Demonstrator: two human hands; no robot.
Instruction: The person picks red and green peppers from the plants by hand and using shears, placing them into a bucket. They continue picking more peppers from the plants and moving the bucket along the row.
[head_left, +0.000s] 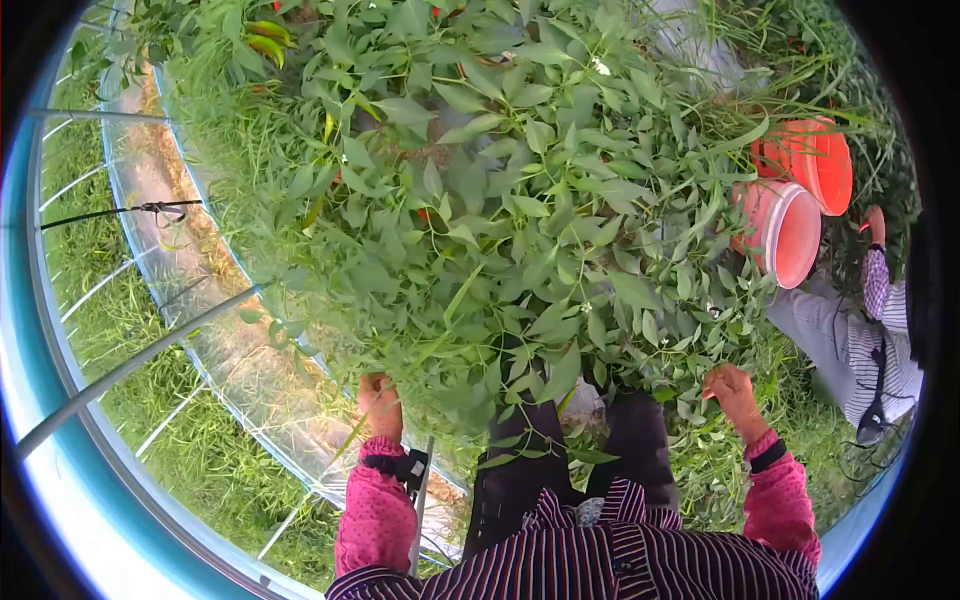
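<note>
Bush (500,220) — one — meets left hand (380,405) and right hand (735,395), fingers' grip hidden by leaves; two orange buckets (785,230) beside.

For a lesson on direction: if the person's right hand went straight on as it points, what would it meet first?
Most likely the green leaves just ahead of the right hand, though depth is unclear.

**Pink sleeves, striped top**

Speckled pink sleeves (375,515) cover both arms, each ending in a black wristband (768,456). The top (600,555) is dark with thin pink and white stripes, above dark trousers (515,475). The left hand (380,405) and right hand (735,395) are bare.
</note>
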